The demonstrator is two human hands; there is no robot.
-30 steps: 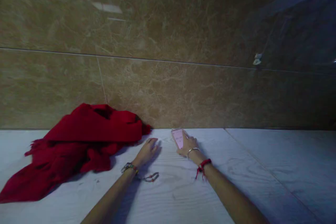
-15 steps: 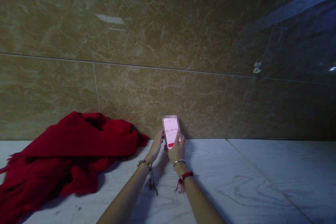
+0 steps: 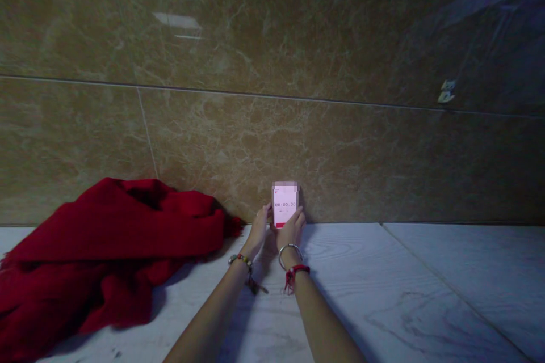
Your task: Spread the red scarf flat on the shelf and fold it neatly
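Observation:
A phone [image 3: 285,205] with a lit pink screen showing a zeroed timer stands upright against the brown marble wall [image 3: 272,96], its foot on the white floor. My left hand [image 3: 259,229] touches its left edge with fingers curled. My right hand [image 3: 292,229] grips its lower part from the front and right. Both wrists wear bracelets.
A crumpled red fringed scarf [image 3: 106,249] lies on the white wood-grain floor [image 3: 383,295] to the left, against the wall. A small white scrap [image 3: 445,92] sticks to the wall at the upper right.
The phone lay flat under my right hand a second ago. It has since been raised and stood upright against the wall, and my left hand came over to its left edge.

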